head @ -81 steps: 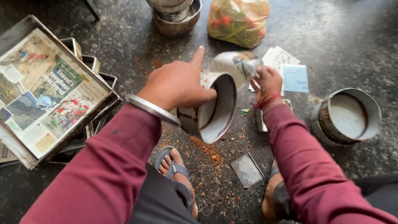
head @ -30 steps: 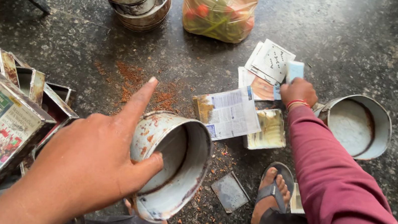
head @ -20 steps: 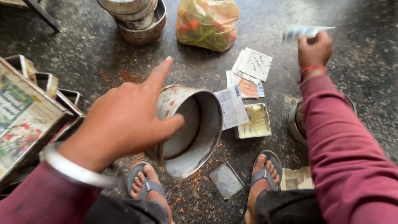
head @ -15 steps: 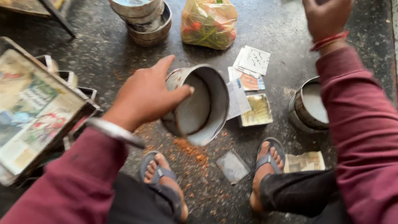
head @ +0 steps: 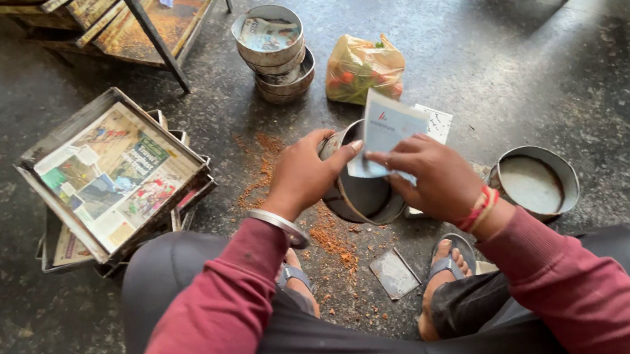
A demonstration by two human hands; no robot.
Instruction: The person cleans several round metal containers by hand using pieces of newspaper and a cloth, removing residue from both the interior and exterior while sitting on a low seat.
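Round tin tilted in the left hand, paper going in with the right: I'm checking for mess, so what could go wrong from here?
The tin is held on its side by the left hand, so it could slip or roll into the orange crumbs underneath. The paper in the right hand may crease or sit crooked inside.

The right hand (head: 431, 179) has come down from up high and now holds a paper (head: 383, 130) over the tin (head: 360, 187).

Tilted tin (head: 361, 195) between feet, trays (head: 110, 174) left, second tin (head: 533, 182) right, bag (head: 362, 69) behind
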